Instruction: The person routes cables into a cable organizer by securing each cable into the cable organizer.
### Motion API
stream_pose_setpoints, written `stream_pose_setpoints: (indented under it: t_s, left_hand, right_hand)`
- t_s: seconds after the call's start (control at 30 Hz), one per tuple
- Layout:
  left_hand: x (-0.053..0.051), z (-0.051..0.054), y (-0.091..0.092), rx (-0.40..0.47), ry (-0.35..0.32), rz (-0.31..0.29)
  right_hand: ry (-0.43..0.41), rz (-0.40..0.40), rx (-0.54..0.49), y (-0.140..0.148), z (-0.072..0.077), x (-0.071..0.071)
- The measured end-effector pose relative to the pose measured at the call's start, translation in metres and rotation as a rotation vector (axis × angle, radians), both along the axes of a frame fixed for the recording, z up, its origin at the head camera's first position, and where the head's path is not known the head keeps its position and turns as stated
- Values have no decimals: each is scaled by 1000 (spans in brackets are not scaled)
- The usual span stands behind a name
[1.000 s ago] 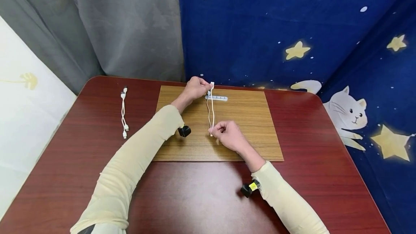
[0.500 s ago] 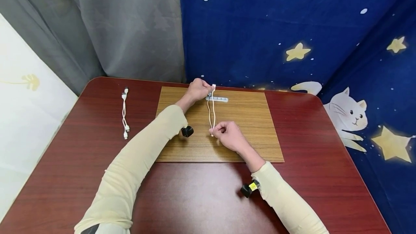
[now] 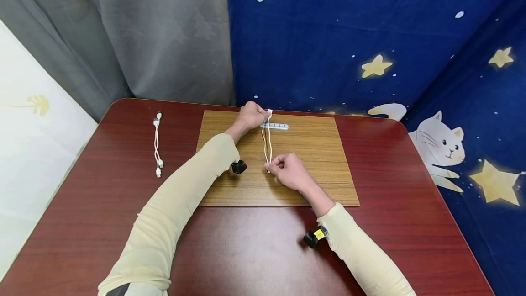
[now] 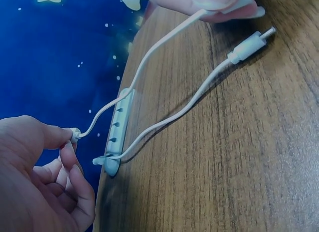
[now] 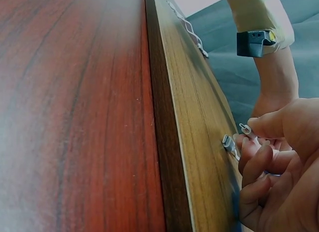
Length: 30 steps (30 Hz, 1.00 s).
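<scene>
My left hand (image 3: 249, 116) pinches the far end of a white charging cable (image 4: 149, 53) between thumb and fingertips. Its near end is pinched by my right hand (image 3: 291, 171), with a small metal plug tip (image 5: 244, 127) poking out. Stretched between both hands, the cable passes above a pale blue cable organizer (image 4: 121, 123) with several slots. A second white cable (image 4: 185, 110) runs through the organizer's slot at one end. Its free plug (image 5: 229, 143) is beside my right fingers. Whether the held cable touches the organizer, I cannot tell.
The organizer sits near the back edge of a wood-grain board (image 3: 312, 159) on a dark red table (image 3: 242, 245). More white cables (image 3: 156, 143) lie on the table left of the board. Curtains hang behind.
My left hand has come slightly lower and to the right, bringing the cable's far end closer to the organizer. My right hand has stayed almost still.
</scene>
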<state>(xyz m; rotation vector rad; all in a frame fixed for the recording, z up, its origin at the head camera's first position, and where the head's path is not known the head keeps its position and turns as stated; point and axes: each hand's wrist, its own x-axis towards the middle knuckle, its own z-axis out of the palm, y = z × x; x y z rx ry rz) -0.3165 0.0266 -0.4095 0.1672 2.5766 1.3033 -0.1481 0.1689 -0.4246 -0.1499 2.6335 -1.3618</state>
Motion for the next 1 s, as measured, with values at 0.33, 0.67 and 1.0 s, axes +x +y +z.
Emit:
stream_pose_setpoints:
  t_s: [0.33, 0.67, 1.0]
  left_hand:
    - [2, 1, 3, -106, 42, -24]
    - [2, 0, 2, -128, 39, -20]
    - [0, -5, 1, -140, 23, -24]
  right_hand:
    - [-30, -1, 50, 0, 7, -3]
    - [-43, -12, 65, 0, 11, -4]
    - [-59, -6, 90, 0, 14, -7]
